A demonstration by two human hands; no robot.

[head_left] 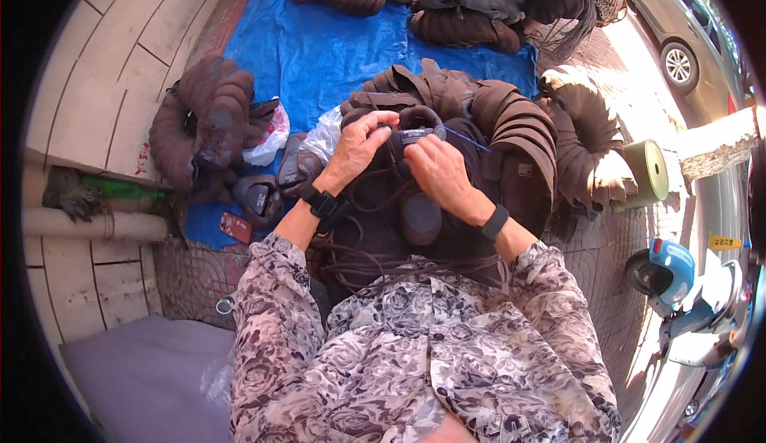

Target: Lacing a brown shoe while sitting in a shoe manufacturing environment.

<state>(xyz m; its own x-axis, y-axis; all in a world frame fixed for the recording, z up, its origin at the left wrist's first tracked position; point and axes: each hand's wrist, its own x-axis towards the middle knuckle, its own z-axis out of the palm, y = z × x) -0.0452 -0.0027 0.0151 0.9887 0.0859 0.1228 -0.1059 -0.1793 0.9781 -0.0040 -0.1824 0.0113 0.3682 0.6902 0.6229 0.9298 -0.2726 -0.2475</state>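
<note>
The left hand (pixel 359 153) and right hand (pixel 441 174) work just apart, fingers pinching a dark shoe upper (pixel 416 134) before the person's patterned shirt (pixel 383 331), a blue thread (pixel 469 140) trailing right. A curved stack of brown uppers (pixel 517 120) crowds in beyond; farther out lie a blue tarp (pixel 319 64), reddish phone (pixel 235 227) and green roll (pixel 656 170).

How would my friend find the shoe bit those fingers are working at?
Find the big blue sheet, then the flowery sleeves nearer you. Follow them up to the left hand and right hand, with the dark shoe piece at their fingertips. Unlike the curled row of brown pieces behind, it has a thin blue strand at its right.
</note>
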